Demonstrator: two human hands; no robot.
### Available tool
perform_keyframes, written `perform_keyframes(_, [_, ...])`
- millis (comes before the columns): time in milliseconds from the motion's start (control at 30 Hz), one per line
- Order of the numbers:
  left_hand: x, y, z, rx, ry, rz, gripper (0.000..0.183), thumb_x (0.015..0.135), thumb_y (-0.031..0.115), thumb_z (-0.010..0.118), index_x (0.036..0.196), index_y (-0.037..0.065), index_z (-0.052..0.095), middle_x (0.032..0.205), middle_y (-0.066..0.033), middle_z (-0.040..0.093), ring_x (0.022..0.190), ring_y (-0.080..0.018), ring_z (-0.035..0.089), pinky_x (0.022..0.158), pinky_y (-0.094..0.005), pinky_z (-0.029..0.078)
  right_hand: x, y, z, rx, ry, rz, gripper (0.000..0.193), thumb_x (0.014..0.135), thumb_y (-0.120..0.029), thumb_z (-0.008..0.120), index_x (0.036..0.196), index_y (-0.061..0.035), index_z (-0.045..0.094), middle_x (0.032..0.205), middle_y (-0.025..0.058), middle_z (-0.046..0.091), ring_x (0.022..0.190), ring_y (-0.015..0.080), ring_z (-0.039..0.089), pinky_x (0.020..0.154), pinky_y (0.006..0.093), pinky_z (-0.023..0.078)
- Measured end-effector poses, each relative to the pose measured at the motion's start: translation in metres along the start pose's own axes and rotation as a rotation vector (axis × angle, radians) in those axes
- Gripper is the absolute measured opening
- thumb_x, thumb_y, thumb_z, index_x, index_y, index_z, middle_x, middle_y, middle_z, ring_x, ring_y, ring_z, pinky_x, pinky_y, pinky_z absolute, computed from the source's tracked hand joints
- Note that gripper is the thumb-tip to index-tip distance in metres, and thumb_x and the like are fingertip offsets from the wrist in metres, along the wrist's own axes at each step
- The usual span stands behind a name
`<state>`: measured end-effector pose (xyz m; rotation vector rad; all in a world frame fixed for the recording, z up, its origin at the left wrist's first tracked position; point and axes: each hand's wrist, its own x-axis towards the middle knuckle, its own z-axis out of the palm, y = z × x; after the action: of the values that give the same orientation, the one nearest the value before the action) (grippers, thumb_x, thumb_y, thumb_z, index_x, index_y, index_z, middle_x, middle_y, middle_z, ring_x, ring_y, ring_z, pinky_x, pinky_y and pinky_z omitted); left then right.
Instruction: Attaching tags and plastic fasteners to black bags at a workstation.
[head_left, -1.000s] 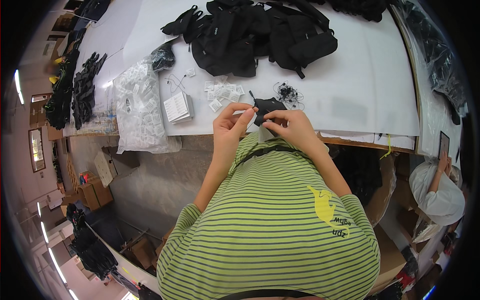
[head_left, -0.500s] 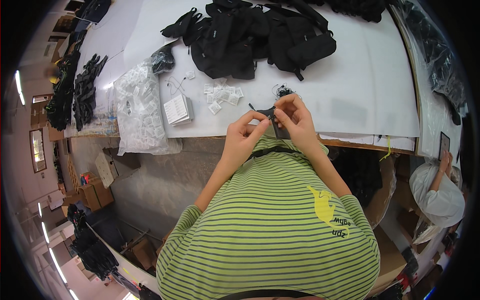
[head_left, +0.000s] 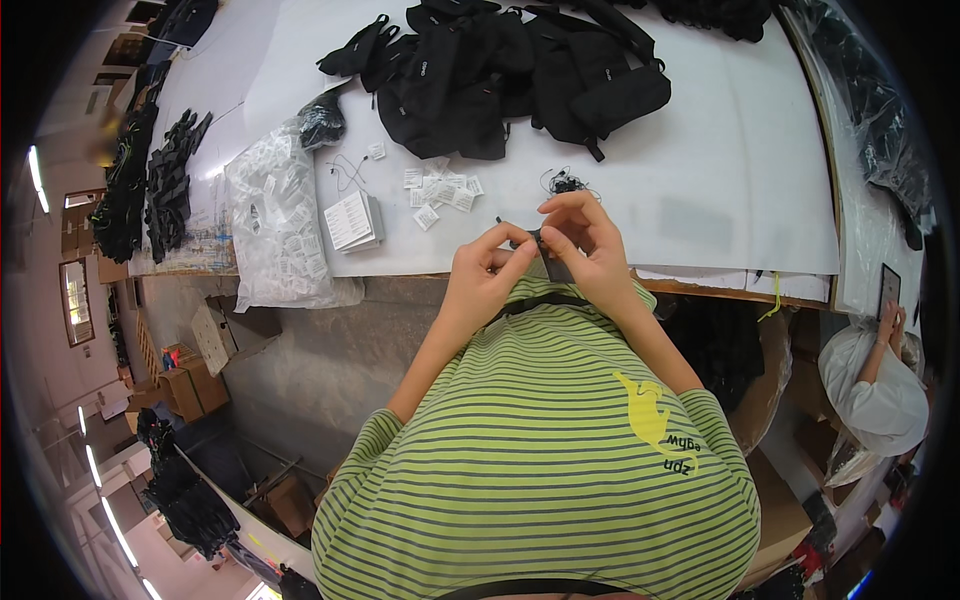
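Note:
Close to my body at the table's near edge, both hands meet around a small black fabric piece point(head_left: 535, 238); its exact kind is hard to make out. My left hand point(head_left: 480, 280) pinches its left side between thumb and forefinger, with a short dark end sticking up past the fingertips. My right hand point(head_left: 588, 250) has thumb and fingers closed on the other side, covering much of the piece. Just beyond the right hand lies a small bunch of black cords point(head_left: 566, 182). Loose white labels point(head_left: 443, 188) are scattered ahead of the left hand.
Black bags point(head_left: 440, 95) are heaped farther back on the white table point(head_left: 720, 170). To the left are a stack of white cards point(head_left: 352, 222) and a clear plastic bag of labels point(head_left: 282, 225). At the right, another person point(head_left: 875, 385) holds a phone point(head_left: 889, 290).
The black piece has turned and dropped slightly between my fingers, so less of it shows. My right hand has shifted a little left. The things on the table have stayed put.

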<state>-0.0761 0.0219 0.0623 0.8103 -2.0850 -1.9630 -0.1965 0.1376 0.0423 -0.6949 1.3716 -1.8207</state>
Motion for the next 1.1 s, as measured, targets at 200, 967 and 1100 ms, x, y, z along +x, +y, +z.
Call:
perform_keyframes(200, [0.003, -0.002, -0.002, 0.01, -0.063, 0.003, 0.014, 0.09, 0.015, 0.059, 0.088, 0.001, 0.057, 0.047, 0.0073, 0.036, 0.048, -0.0012, 0.024, 0.046, -0.0231, 0.017, 0.002, 0.002, -0.003, 0.016, -0.014, 0.017, 0.021, 0.088, -0.003, 0.059, 0.108, -0.0039, 0.053, 0.082, 0.0012, 0.056, 0.074, 0.0061, 0.054, 0.068, 0.0198, 0.044])
perform_keyframes(967, [-0.004, 0.012, 0.034, 0.224, -0.423, 0.099, 0.014, 0.082, 0.015, 0.07, 0.084, 0.003, 0.066, 0.063, -0.0015, 0.057, 0.057, -0.0072, 0.048, 0.053, -0.0242, 0.037, 0.044, 0.057, -0.044, -0.89, -0.468, 0.209, 0.057, 0.075, -0.044, 0.07, 0.111, -0.0017, 0.061, 0.095, 0.0153, 0.065, 0.089, 0.0298, 0.061, 0.084, 0.0337, 0.046])
perform_keyframes(1100, [-0.004, 0.009, 0.027, 0.32, -0.513, 0.227, 0.012, 0.084, 0.017, 0.068, 0.087, 0.005, 0.065, 0.075, -0.0032, 0.058, 0.071, -0.012, 0.054, 0.062, -0.0266, 0.042, 0.042, 0.064, -0.042, -1.084, -0.656, 0.315, 0.04, 0.071, -0.031, 0.068, 0.103, -0.0068, 0.068, 0.095, 0.0192, 0.067, 0.087, 0.0322, 0.065, 0.078, 0.0377, 0.051])
